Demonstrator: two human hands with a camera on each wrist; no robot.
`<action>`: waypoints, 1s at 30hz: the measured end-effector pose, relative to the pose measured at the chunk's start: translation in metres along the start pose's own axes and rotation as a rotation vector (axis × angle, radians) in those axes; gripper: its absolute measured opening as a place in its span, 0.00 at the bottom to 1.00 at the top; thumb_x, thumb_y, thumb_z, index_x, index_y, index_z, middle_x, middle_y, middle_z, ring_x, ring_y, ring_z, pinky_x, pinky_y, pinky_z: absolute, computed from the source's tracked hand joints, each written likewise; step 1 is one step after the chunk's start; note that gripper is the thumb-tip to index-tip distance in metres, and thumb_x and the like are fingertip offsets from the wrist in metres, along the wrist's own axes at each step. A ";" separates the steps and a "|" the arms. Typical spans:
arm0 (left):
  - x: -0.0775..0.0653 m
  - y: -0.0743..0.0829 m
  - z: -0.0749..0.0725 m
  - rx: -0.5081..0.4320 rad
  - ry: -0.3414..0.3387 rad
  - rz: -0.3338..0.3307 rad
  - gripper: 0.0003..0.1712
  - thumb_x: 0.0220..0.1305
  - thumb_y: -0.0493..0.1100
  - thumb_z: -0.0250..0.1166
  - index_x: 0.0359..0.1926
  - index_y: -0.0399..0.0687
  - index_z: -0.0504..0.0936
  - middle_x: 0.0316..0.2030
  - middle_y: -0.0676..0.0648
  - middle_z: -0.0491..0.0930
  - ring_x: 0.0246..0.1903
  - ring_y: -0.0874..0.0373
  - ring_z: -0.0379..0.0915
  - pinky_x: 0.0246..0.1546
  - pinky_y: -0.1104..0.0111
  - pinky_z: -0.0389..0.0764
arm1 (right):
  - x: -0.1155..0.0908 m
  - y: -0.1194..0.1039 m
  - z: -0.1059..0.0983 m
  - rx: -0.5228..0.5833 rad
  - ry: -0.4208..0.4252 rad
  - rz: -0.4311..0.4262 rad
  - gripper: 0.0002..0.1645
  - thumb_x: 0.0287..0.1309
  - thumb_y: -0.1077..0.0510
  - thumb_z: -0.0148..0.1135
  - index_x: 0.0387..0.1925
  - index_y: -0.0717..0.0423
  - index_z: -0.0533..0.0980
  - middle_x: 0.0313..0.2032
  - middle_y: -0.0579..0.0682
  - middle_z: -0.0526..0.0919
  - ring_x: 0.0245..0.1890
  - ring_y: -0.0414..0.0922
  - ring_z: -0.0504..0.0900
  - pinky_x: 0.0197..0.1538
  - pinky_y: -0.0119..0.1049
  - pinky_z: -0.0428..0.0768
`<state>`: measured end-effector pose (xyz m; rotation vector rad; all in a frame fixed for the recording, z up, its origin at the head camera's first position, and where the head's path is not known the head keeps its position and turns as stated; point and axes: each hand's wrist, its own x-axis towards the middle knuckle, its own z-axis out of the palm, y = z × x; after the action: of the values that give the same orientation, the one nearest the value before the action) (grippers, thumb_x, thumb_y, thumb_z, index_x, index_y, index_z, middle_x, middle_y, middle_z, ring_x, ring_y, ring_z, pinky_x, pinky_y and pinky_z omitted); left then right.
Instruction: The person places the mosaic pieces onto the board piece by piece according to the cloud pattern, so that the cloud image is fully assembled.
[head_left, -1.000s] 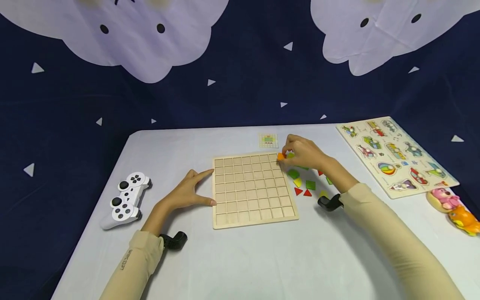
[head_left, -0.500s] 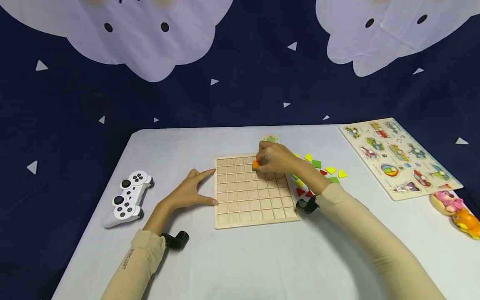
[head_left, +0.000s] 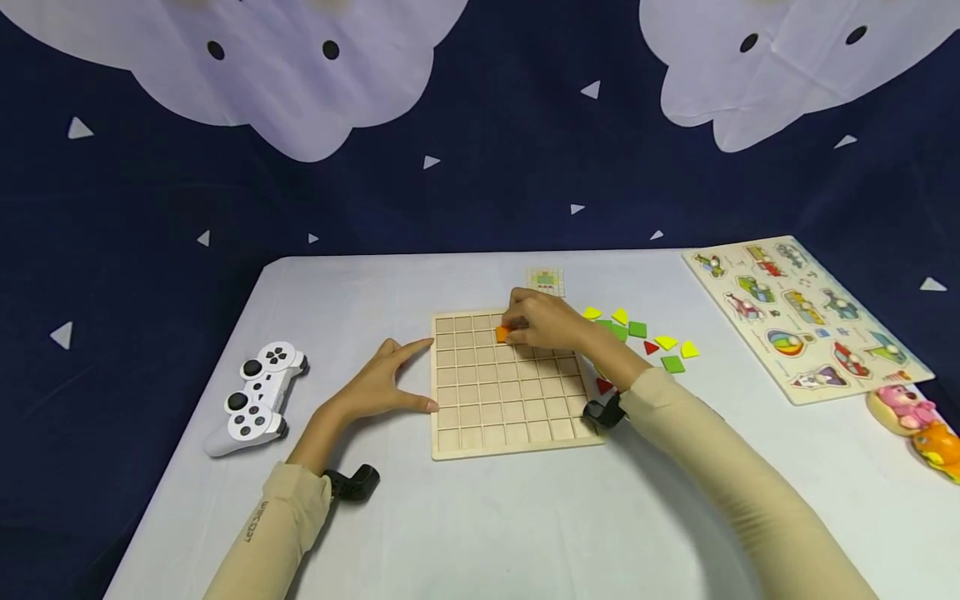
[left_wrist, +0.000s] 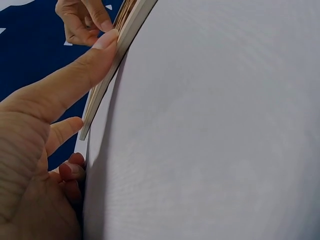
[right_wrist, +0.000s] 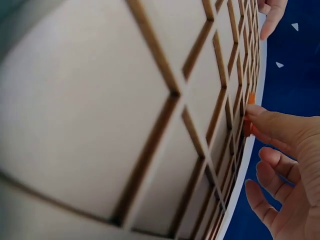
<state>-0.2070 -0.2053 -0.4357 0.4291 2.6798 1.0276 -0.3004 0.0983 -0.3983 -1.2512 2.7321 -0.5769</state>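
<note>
The orange block (head_left: 501,334) is small and bright, with straight edges. It is near twelve o'clock of the wooden board (head_left: 492,414), which is pale and has a grid. The right hand (head_left: 546,320) pinches it with thumb and finger; these hide one part, so I cannot tell if it sits inside a square. The left hand (head_left: 380,383), thumb and forefinger spread wide, touches the board's nine o'clock edge. One second ago, the block was at the one o'clock corner.
</note>
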 end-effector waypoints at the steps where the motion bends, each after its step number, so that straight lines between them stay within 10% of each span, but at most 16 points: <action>1: 0.000 0.000 0.000 0.001 0.001 0.000 0.62 0.40 0.62 0.81 0.76 0.59 0.60 0.41 0.46 0.61 0.40 0.54 0.60 0.47 0.59 0.65 | -0.001 0.000 0.000 0.023 -0.003 0.014 0.12 0.58 0.56 0.71 0.42 0.57 0.87 0.37 0.49 0.77 0.34 0.42 0.74 0.39 0.37 0.76; 16: 0.001 0.001 0.003 -0.013 0.013 -0.001 0.62 0.40 0.60 0.81 0.76 0.57 0.61 0.44 0.43 0.64 0.43 0.52 0.62 0.51 0.55 0.66 | 0.004 -0.004 0.002 0.053 0.003 0.119 0.06 0.55 0.56 0.73 0.35 0.51 0.88 0.34 0.45 0.75 0.36 0.43 0.73 0.43 0.39 0.75; 30: 0.000 0.001 0.003 -0.001 0.012 -0.010 0.62 0.40 0.61 0.81 0.76 0.58 0.61 0.42 0.45 0.63 0.41 0.53 0.61 0.48 0.58 0.66 | -0.023 0.011 -0.024 0.022 0.094 0.127 0.19 0.60 0.56 0.69 0.52 0.59 0.83 0.41 0.55 0.78 0.40 0.50 0.78 0.43 0.44 0.78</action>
<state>-0.2058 -0.2025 -0.4374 0.4105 2.6893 1.0321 -0.2989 0.1291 -0.3817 -1.0629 2.8476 -0.6663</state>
